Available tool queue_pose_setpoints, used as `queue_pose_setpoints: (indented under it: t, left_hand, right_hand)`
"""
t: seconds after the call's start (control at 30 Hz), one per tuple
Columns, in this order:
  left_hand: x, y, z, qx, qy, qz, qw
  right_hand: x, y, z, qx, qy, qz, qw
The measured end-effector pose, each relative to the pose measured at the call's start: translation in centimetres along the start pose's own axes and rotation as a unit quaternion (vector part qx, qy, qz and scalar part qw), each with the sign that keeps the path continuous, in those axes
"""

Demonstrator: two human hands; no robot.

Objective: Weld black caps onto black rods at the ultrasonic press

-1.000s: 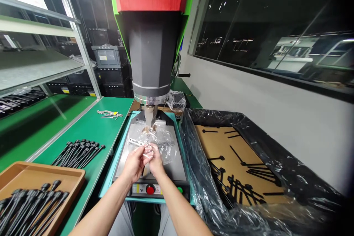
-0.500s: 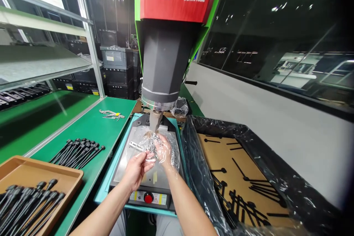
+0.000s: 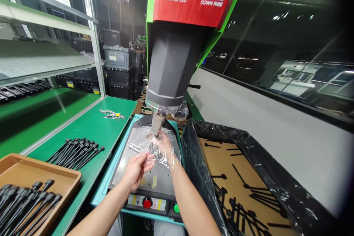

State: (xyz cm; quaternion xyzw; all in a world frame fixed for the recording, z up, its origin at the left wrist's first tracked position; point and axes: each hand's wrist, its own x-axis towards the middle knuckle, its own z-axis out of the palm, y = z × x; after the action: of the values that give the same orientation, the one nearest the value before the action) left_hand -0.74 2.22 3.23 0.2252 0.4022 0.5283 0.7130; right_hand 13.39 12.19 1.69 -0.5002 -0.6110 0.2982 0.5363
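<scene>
A clear plastic bag [image 3: 149, 143] lies on the metal plate of a machine base, under the press head's narrow tip. My left hand [image 3: 137, 169] pinches the near edge of the bag between thumb and forefinger, its other fingers loosely curled. My right hand [image 3: 166, 147] reaches into the bag, the plastic draped over its wrist. Its fingers are closed around something near the tip; glare on the film hides what it is. A small silvery metal fixture [image 3: 136, 148] is partly covered by the bag's left side.
The press head [image 3: 171, 59] hangs close above my hands. Red [image 3: 147, 202] and green [image 3: 176, 207] buttons sit on the base's front. Black rod-like parts [image 3: 79, 149] lie on the green bench, beside a brown tray [image 3: 69, 173]. At right stands a plastic-lined box [image 3: 221, 162] with more rods.
My right hand has shifted slightly within the bag, and the plastic has crumpled around its wrist. My left hand keeps its pinch. The view has moved a little, bringing the green button into sight.
</scene>
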Motion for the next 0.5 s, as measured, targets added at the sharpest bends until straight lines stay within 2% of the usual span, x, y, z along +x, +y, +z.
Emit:
queue_pose_setpoints:
  t: [0.13, 0.3, 0.4, 0.5]
  left_hand:
    - [0.3, -0.2, -0.1, -0.002, -0.004, -0.005, 1.0]
    - [0.7, -0.5, -0.4, 0.004, -0.005, -0.003, 1.0]
    - [0.9, -0.8, -0.8, 0.013, 0.004, -0.004, 1.0]
    - [1.0, -1.2, -1.5, 0.031, 0.01, 0.0, 0.999]
  right_hand:
    - [0.5, 0.7, -0.3, 0.014, -0.028, -0.035, 0.999]
    - [0.8, 1.5, 0.2, 0.017, -0.004, -0.02, 1.0]
    - [-0.3, 1.9, 0.3, 0.032, 0.018, -0.013, 0.999]
    - [-2.6, 3.0, 0.2, 0.123, 0.05, 0.036, 0.991]
